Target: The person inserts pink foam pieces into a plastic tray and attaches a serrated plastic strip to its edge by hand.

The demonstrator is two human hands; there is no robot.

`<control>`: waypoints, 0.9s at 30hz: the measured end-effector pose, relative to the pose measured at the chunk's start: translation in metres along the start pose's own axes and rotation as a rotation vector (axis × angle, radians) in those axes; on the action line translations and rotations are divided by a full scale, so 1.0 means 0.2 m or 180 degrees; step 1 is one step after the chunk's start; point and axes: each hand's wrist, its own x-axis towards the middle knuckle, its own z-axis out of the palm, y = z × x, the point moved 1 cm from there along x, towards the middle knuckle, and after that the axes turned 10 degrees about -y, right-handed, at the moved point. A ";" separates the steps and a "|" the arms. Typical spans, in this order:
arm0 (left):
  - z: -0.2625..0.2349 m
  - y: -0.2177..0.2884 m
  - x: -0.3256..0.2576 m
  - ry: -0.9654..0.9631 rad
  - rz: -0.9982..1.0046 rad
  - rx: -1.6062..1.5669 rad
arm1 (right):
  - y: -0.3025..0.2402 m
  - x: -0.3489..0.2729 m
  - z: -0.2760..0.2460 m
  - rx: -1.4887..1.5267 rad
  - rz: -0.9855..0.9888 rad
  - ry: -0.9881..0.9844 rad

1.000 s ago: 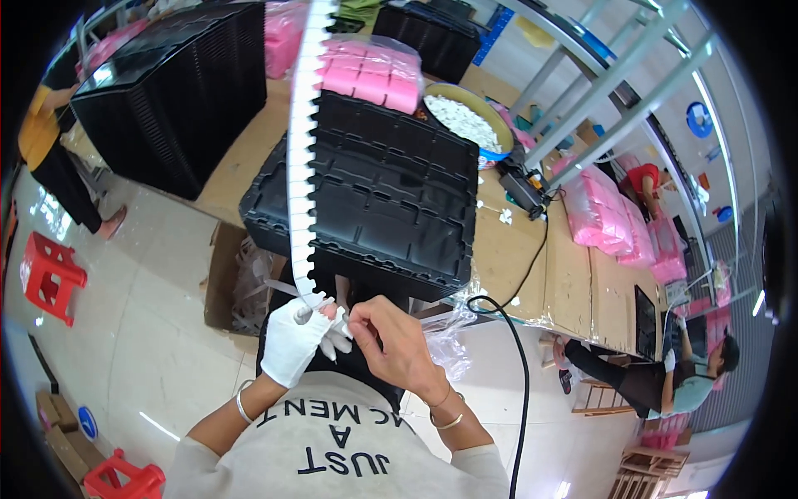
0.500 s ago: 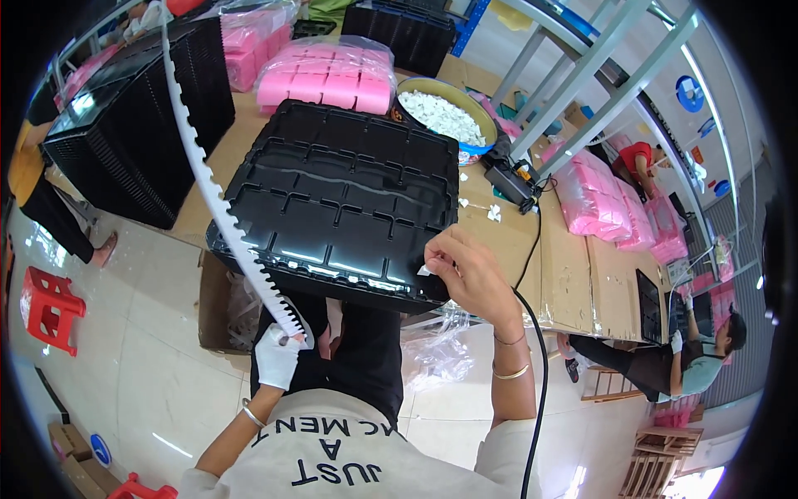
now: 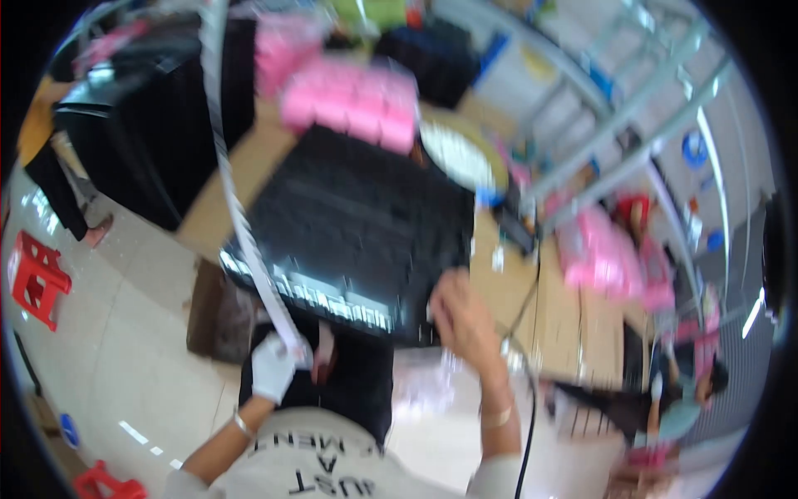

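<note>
My left hand (image 3: 273, 372), in a white glove, is closed round the lower end of a long white strip (image 3: 236, 204). The strip rises in a curve past the left side of a black plastic tray (image 3: 357, 224); its notched edge showed more sharply earlier. My bare right hand (image 3: 467, 323) is at the tray's near right corner, fingertips pinched on what looks like a small white piece (image 3: 431, 313). Motion blur hides its exact shape. The tray lies flat with ribbed compartments facing up, at the near edge of a cardboard-covered table (image 3: 507, 283).
A round tub of white pieces (image 3: 457, 155) stands behind the tray, with pink wrapped bundles (image 3: 353, 100) beside it. Stacked black trays (image 3: 158, 125) are at left. A black cable (image 3: 529, 399) runs by my right arm. A red stool (image 3: 37, 283) and co-workers are farther off.
The whole view has shifted and blurred, with the tray appearing lower and farther right. My left hand keeps the strip, and my right hand stays at the tray's corner.
</note>
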 end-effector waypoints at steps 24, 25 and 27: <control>0.07 0.53 -0.17 -0.1030 0.0139 -0.1750 | -0.31 -0.22 0.14 0.2543 0.0307 0.0254; 0.09 0.56 -0.16 -0.0959 0.0260 -0.1681 | -0.37 -0.23 0.15 0.2814 0.0452 0.0097; 0.12 0.67 -0.17 -0.1042 0.0150 -0.1593 | -0.42 -0.26 0.22 0.3048 0.0483 0.0249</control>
